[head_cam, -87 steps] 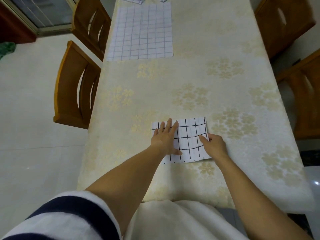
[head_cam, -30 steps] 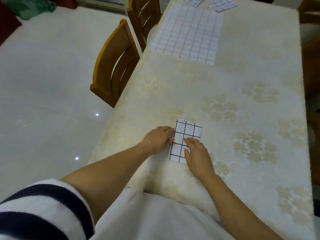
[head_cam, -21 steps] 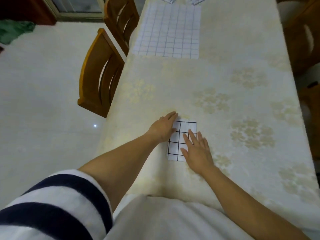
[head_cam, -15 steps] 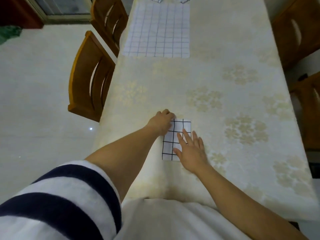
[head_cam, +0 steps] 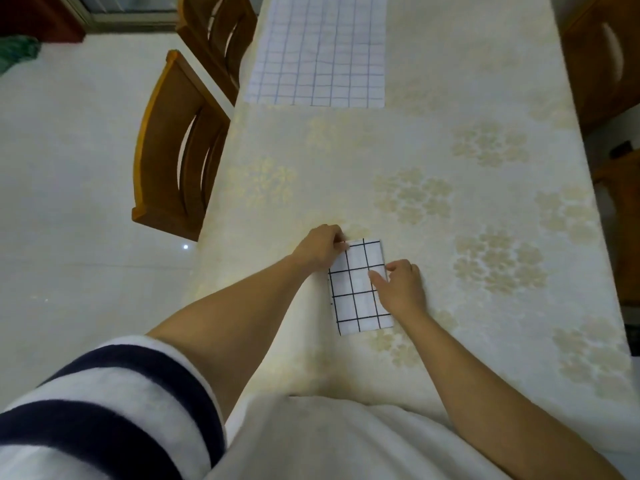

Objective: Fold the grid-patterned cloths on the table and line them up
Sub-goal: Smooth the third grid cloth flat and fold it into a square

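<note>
Folded cloth (head_cam: pixel 358 289) seemingly pinched by left hand (head_cam: pixel 320 249), right hand (head_cam: pixel 398 287) atop.

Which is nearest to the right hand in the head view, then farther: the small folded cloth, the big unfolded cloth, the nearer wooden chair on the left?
1. Folded cloth, under the right hand.
2. Chair, at left.
3. Unfolded cloth, far end.
</note>
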Available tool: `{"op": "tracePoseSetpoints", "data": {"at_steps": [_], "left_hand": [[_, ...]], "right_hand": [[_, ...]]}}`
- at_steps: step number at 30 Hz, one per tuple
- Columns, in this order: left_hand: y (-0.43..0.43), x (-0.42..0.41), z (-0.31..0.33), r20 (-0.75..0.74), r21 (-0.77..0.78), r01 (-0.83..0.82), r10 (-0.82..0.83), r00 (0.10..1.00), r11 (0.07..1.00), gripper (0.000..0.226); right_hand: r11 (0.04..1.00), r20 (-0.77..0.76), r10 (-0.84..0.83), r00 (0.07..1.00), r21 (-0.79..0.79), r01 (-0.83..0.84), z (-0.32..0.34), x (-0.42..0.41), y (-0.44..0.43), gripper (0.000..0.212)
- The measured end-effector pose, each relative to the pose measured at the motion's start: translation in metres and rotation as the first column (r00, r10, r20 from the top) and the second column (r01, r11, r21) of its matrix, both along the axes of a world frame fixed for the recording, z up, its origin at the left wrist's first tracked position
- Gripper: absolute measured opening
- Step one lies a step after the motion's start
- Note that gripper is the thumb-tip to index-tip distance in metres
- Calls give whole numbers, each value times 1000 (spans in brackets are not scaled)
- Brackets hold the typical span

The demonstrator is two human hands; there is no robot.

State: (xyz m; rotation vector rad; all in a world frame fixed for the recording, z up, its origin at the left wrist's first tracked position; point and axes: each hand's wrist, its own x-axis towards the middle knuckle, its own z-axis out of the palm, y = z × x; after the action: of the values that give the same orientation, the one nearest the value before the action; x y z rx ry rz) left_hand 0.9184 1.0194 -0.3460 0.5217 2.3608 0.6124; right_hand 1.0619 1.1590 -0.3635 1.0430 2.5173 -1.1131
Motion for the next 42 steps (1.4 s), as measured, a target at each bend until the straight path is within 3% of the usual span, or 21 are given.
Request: {"op": "tracePoseSetpoints", "data": {"at_steps": [5,11,16,18,23,25,27,28,30,32,34,37,40,42], "left_hand": [[-8,7,8,108,221,-103,81,991,970,14],[-5,10,12,57,130,-60,53,997,990,29],[-19,22,7,138,174,-389,368,919,905,40],[-26,32,1,185,165,-422,392,901,891,41],[-39,58,-7,120,56,-353,345,931,934,32],[-34,65,-6,78,92,-374,368,927,923,26],[-28,74,-3,-44,140,-366,375,926,920,54],[-24,78,-5,-168,136,-295,315,934,946,69],[-18,83,-10,-401,101,-28,66,914,995,76],[-10,85,-24,-470,7,281,-245,848,960,70],[-4,84,-27,-375,-110,423,-432,820,899,67],[-6,76,-24,-149,-207,426,-459,876,881,85],[-24,74,-19,-109,-324,411,-465,879,852,113],[-41,72,-19,-109,-451,389,-482,869,803,118]], "right_hand": [[1000,-60,1,998,-23,-3,-4,-17,9,32],[979,-108,196,975,-38,-201,20,-28,13,36],[948,2,280,960,-157,-276,19,-13,37,38],[954,8,265,964,-149,-261,19,-6,46,35],[996,-99,72,992,-48,-77,10,-8,60,24],[984,-118,125,985,142,-107,8,-8,55,26],[910,-158,201,967,394,-125,7,-6,44,38],[882,-213,241,947,455,-122,9,-6,36,42],[840,-248,362,899,506,-198,10,-8,13,49],[835,-182,448,875,436,-336,4,-6,-11,59],[840,-68,474,878,335,-427,-10,0,-23,66],[735,97,519,849,456,-502,-30,21,-13,65],[704,168,483,859,510,-495,-30,37,13,68],[703,218,452,865,510,-496,-29,44,25,70]]}}
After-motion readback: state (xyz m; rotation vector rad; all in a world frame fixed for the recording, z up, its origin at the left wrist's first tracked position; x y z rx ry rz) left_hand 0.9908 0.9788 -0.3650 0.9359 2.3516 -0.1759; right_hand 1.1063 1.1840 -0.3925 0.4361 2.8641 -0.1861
